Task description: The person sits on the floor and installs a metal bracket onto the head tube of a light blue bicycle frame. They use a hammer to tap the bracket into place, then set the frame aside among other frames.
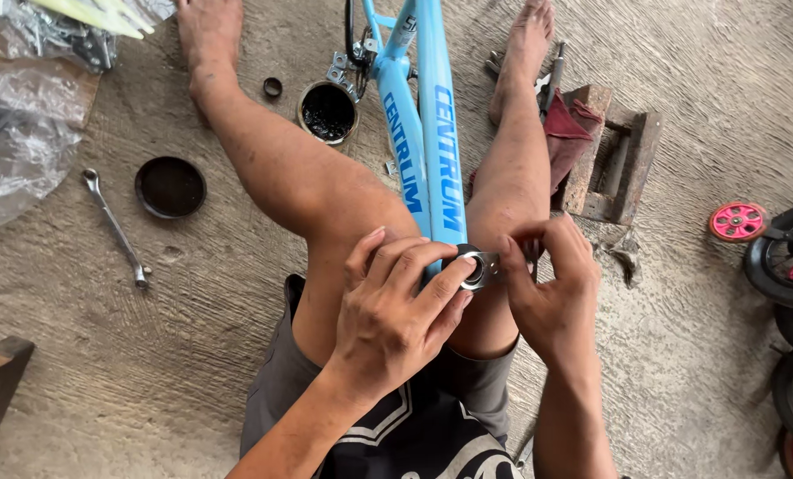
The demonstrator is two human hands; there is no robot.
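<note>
Light blue bicycle frame (432, 133) lies between our bare legs on the concrete floor (236, 293). Our left hand (396, 310) wraps its fingers (441, 284) around the frame's near end, beside a metal ring (473, 268). Our right hand (552, 297) pinches a small metal part (494, 266) against that ring. An open tin (328, 112) holds dark grease; its lid (170, 186) and a spanner (112, 226) lie left. Plastic bags (23, 133) sit further left, a wooden block (614, 164) right.
</note>
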